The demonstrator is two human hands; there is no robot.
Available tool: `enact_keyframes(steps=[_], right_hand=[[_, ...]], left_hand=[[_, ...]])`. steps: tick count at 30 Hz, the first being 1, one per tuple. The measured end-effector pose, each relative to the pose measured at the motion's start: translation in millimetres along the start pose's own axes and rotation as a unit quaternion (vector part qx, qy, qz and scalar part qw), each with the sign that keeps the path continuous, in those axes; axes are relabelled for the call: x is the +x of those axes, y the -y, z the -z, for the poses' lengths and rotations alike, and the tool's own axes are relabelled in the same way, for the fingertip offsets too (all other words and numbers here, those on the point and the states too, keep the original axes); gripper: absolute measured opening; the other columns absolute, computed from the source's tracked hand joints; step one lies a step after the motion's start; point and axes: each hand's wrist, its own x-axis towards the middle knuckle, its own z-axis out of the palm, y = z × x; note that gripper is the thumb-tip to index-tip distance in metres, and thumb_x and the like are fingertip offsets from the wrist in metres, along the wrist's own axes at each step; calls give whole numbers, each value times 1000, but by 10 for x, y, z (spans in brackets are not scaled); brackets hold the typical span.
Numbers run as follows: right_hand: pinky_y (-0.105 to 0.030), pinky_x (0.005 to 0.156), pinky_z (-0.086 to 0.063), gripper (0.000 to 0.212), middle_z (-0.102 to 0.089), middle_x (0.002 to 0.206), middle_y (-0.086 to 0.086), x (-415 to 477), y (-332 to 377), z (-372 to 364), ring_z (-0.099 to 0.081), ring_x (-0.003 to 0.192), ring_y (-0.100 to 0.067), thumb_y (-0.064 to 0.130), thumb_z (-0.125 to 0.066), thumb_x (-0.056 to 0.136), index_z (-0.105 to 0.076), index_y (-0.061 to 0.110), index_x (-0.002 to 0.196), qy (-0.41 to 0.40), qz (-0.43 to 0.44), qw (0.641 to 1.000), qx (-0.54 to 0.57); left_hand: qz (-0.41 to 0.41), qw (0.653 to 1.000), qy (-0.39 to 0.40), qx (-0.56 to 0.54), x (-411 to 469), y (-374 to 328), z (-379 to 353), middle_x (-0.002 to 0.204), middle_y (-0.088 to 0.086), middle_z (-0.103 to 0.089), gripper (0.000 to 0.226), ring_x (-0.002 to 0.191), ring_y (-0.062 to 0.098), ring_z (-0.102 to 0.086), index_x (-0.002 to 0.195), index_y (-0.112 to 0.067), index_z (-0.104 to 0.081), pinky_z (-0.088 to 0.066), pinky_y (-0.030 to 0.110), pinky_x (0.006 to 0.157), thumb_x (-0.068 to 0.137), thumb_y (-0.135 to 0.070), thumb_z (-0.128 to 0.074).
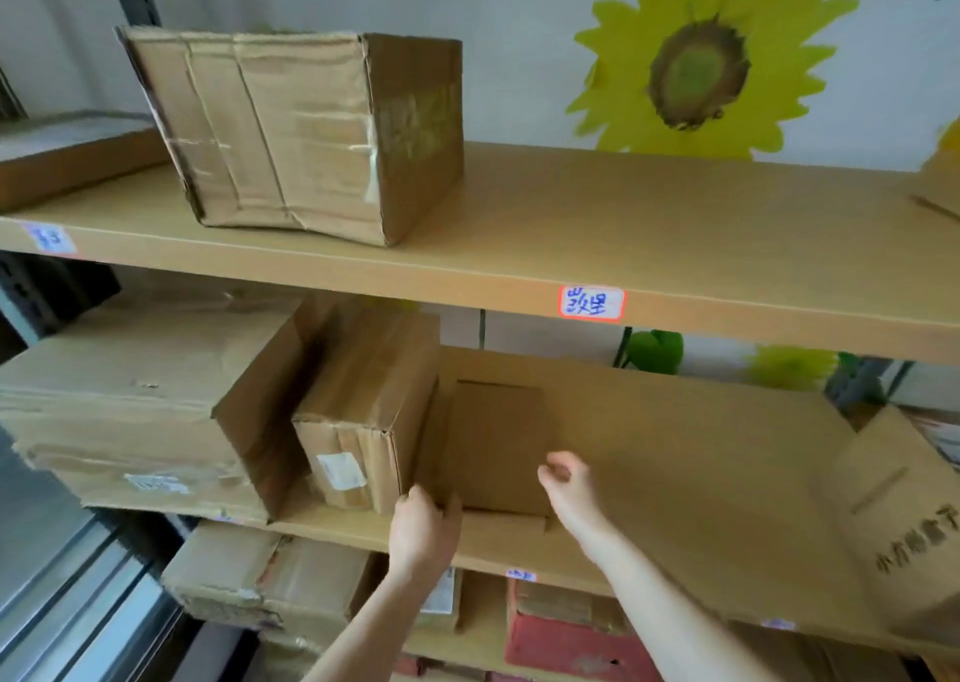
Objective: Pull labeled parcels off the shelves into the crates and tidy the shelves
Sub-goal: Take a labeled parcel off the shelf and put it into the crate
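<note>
On the middle shelf [701,473], your left hand [423,523] grips the small box [496,447] at its lower corner, right hand [566,481] loosely curled, empty; a one-sided pull may tip it off.

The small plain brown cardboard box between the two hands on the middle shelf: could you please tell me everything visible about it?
The small plain brown cardboard box stands upright on the tan middle shelf, its unlabelled front facing out. It sits just right of a taped brown parcel with a white label. The left hand grips its lower left corner; the right hand curls at its right edge, contact unclear.
</note>
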Motion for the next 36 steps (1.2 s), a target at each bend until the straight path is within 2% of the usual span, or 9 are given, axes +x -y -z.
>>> enact_keyframes(steps=[5,9,14,17,20,23,30,33,36], right_hand=[[-29,100,-35,41,-54,132,-14,194,-34,-194,-49,123,-26,26,-54,92,-51,3,126,-18,-4,997,-71],[-25,95,-33,50,-53,133,-8,141,123,-46,-47,124,-23,48,-51,88,-55,13,123,17,-61,998,-17],[-29,105,-30,74,-48,137,10,-47,440,177,-41,130,-8,74,-49,70,-49,33,131,121,-137,979,93],[-10,60,-46,40,-70,86,16,-162,427,246,-65,77,5,53,-73,65,-64,24,92,59,-104,984,129],[-24,82,-44,30,-64,101,4,-231,288,321,-59,96,-11,24,-73,74,-59,23,101,-48,-108,975,188],[-38,95,-40,34,-69,102,-1,-345,200,371,-60,102,-22,14,-70,76,-61,14,110,-57,-114,959,252],[-49,109,-28,23,-64,120,-1,-673,49,422,-51,121,-25,23,-67,79,-64,27,101,-71,-133,947,283],[-50,107,-35,48,-61,124,1,-956,-205,521,-54,118,-22,22,-66,81,-51,27,127,-165,-108,925,326],[-44,103,-42,38,-64,118,0,-1391,-527,619,-58,112,-19,18,-62,85,-53,26,122,-257,-102,901,335]], left_hand=[[-5,998,35,-47,145,-45,-26,66,-5,-54,31,64,15,-52,76,-11,-53,-40,27,58,91,-38,-49],[-15,978,26,-208,165,-218,12,91,-5,-59,34,85,12,-56,107,-16,-52,-40,20,73,85,-41,-60],[-74,915,137,-372,29,-512,20,101,-7,-64,12,94,5,-62,102,-25,-53,-47,9,75,92,-32,-51],[-105,906,193,-362,-51,-579,-4,99,-2,-64,17,91,13,-61,108,-21,-56,-48,24,81,96,-19,-45],[-121,927,106,-339,-23,-471,45,110,-5,-63,20,102,9,-60,108,-24,-54,-48,13,84,93,-13,-50],[-83,955,105,-266,32,-327,75,131,3,-54,41,121,18,-51,130,-9,-46,-41,29,103,91,-19,-55],[-49,945,157,-283,-99,-323,-5,116,7,-61,34,105,20,-57,122,-4,-53,-45,29,90,90,-14,-54],[-56,941,176,-285,-316,-373,-170,104,4,-64,28,91,15,-58,116,-5,-60,-43,22,78,90,-14,-53],[-61,939,207,-268,-711,-389,-428,98,2,-65,25,86,15,-57,112,-9,-64,-43,20,74,90,-14,-52]])
